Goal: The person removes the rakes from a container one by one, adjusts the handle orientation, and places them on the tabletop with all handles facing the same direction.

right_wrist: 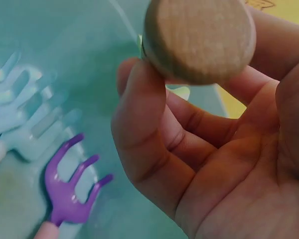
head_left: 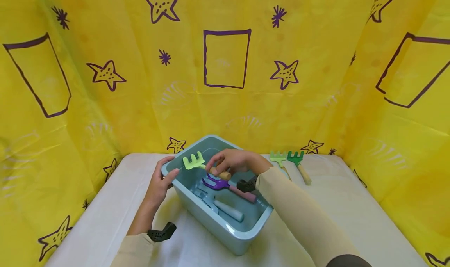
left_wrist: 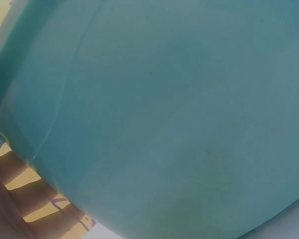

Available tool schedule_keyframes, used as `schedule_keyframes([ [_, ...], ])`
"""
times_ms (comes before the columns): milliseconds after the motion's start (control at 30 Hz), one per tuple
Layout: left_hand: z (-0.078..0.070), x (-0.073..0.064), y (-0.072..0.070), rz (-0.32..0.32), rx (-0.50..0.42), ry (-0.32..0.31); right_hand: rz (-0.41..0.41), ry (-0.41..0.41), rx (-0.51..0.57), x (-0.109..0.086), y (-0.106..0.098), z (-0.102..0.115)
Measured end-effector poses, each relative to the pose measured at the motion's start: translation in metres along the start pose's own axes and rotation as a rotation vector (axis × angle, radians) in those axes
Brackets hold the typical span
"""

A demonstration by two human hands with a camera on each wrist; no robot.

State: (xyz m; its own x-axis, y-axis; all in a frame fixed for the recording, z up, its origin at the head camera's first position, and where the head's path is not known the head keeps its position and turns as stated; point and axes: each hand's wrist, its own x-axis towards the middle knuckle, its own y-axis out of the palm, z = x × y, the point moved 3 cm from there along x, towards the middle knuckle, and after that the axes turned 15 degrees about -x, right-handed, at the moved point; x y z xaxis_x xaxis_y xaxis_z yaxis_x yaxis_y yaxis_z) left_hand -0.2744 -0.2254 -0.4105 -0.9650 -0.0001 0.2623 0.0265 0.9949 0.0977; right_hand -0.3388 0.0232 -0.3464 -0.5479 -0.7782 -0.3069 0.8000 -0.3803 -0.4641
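Observation:
A blue-green plastic bin (head_left: pixel 211 226) stands at an angle on the white surface. My left hand (head_left: pixel 159 183) grips its left corner, thumb over the rim and fingers outside; the left wrist view shows those fingers (left_wrist: pixel 37 199) against the bin wall. Over the bin, my right hand (head_left: pixel 233 160) pinches the wooden handle (right_wrist: pixel 204 42) of a small light green hand rake (head_left: pixel 193 162), tines pointing left. Below it inside the bin lie a purple hand fork (head_left: pixel 218 184) with a pink handle and pale blue pronged tools (head_left: pixel 228 210), partly overlapping.
Right of the bin, another light green hand rake (head_left: pixel 278 157) and a dark green hand rake (head_left: pixel 299 167) lie on the white table (head_left: pixel 337 208). My right forearm partly covers the bin's right side. Yellow patterned cloth (head_left: pixel 225 114) encloses the back and sides.

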Motion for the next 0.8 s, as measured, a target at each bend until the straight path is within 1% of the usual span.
schedule_keyframes([
  [167,-0.001,-0.002,0.000,-0.009,0.000,-0.008,-0.043,-0.064,0.024,-0.004,-0.003,0.006],
  [367,0.000,-0.002,0.002,-0.004,-0.014,-0.009,-0.157,-0.068,0.103,-0.014,-0.009,0.013],
  [467,0.000,-0.002,0.002,-0.009,-0.011,-0.007,-0.217,-0.072,0.121,-0.020,-0.010,0.016],
  [633,0.001,-0.002,0.001,-0.006,-0.001,-0.005,-0.324,-0.080,0.134,-0.031,-0.014,0.013],
  [800,0.001,-0.001,0.002,-0.001,0.003,0.000,-0.411,-0.114,0.165,-0.046,-0.023,0.005],
])
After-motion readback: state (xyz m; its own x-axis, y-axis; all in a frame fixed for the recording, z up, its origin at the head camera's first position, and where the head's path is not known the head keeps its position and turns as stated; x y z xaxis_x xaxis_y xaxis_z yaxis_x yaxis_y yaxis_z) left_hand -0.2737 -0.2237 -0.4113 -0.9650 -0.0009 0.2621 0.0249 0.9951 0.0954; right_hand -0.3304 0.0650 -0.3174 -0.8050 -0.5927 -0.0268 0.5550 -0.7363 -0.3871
